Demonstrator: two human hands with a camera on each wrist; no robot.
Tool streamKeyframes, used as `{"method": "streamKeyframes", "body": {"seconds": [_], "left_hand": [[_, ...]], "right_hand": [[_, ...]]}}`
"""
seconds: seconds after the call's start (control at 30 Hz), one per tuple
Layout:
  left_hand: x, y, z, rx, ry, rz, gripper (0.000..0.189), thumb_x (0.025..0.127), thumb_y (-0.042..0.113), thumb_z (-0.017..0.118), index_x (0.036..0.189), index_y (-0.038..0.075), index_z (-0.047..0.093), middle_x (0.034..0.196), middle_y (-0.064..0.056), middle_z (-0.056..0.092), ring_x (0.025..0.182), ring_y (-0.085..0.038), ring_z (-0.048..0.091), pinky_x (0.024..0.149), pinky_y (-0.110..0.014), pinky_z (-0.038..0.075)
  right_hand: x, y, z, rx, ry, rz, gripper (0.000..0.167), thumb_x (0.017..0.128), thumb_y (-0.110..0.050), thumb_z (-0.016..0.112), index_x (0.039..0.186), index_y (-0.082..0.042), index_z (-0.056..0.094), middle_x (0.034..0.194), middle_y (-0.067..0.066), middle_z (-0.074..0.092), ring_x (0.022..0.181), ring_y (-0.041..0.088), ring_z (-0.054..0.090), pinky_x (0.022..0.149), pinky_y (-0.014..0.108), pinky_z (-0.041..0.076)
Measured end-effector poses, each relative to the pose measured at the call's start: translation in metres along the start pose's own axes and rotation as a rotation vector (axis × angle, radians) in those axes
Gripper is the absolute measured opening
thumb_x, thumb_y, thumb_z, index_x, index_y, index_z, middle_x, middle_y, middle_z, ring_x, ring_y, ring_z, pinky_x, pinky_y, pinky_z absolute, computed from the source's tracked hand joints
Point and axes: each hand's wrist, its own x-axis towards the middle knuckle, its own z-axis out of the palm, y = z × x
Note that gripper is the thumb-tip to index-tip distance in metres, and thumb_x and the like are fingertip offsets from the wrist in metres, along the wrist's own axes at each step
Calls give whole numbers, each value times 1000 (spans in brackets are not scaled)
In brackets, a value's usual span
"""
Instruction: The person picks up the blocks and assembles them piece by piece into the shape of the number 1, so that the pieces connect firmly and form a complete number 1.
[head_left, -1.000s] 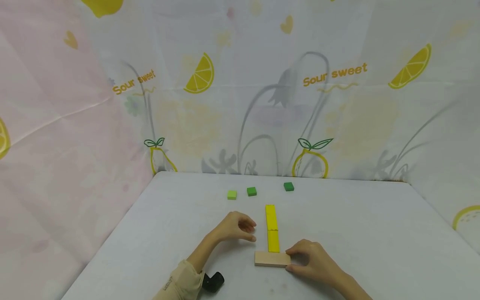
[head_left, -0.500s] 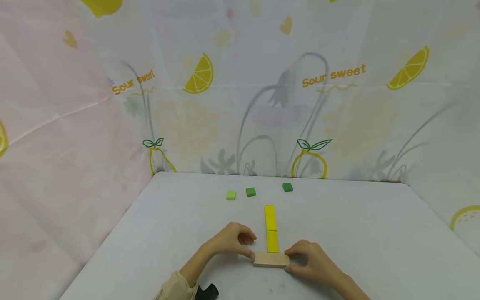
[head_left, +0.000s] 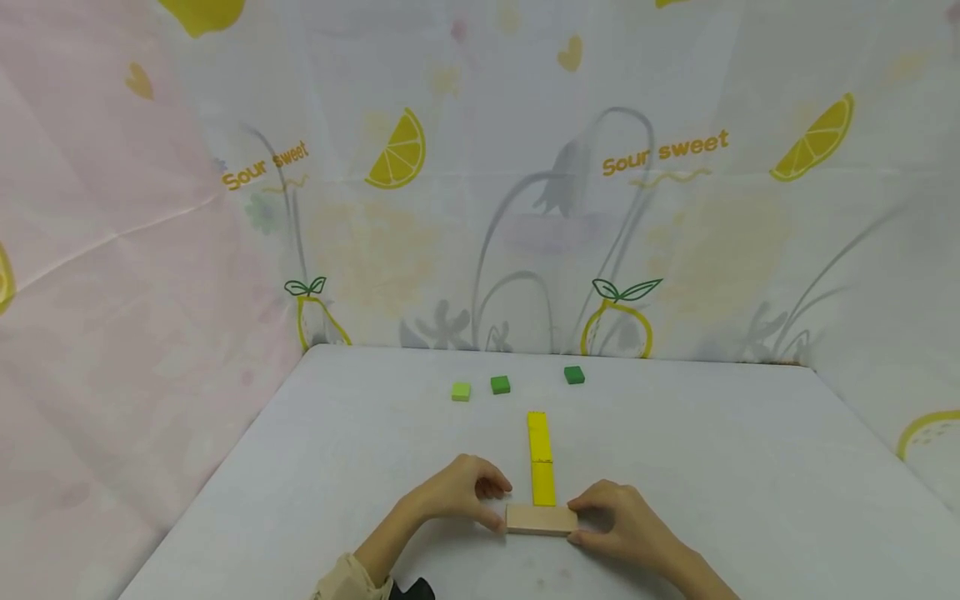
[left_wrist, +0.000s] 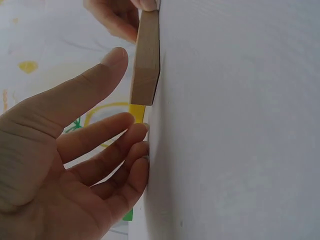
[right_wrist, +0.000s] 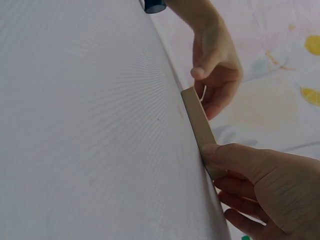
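Note:
A plain wooden block [head_left: 542, 520] lies crosswise on the white table, near the front. My right hand [head_left: 618, 521] pinches its right end between thumb and fingers; the right wrist view shows the thumb on the near face of the block [right_wrist: 201, 127]. At the other end, my left hand [head_left: 459, 493] hovers with loosely bent fingers and holds nothing. In the left wrist view, the thumb of the left hand [left_wrist: 75, 150] stands a little apart from the block. Two yellow strips, a far one [head_left: 539, 436] and a near one [head_left: 543, 483], form a line running back from the block.
Behind the strips sit a light green piece [head_left: 461, 392], a mid-green piece [head_left: 500, 385] and a dark green piece [head_left: 574, 375]. A black object [head_left: 414, 590] shows by the left sleeve [head_left: 351, 579]. A lemon-printed cloth [head_left: 450, 250] hangs behind the table.
My left hand has moved down and toward me, to the block's left end. The right hand keeps its pinch, and the block stays in nearly the same place.

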Motion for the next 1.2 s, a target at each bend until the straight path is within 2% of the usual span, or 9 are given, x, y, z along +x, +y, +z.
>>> {"method": "streamKeyframes", "body": {"seconds": [0.2,0.57,0.87,1.2], "left_hand": [[0,6,7,12,-27,13,39,64,13,87,97,1,70,86,6,64,73,1,51,69,-16,45],[0,5,13,9,5,15,34,65,10,85,95,3,71,83,9,62,72,1,50,67,-15,46],[1,8,16,-18,1,41,34,69,11,83,99,2,71,86,5,64,73,1,49,67,-16,45],[2,8,21,20,0,79,35,73,14,81,104,2,71,82,8,60,72,1,46,65,-14,42]], "right_hand": [[0,1,0,1,14,-20,28,77,-25,78,94,-4,71,89,-1,70,84,7,62,72,27,53],[0,1,1,1,7,-3,27,77,-25,78,94,-5,71,89,-1,70,84,7,62,72,27,53],[0,-1,-1,-5,-13,29,29,77,-28,77,95,-5,71,91,-1,70,85,7,62,73,27,52],[0,3,2,-19,35,-62,25,76,-20,79,93,-5,71,89,-1,70,82,7,62,70,27,52]]}}
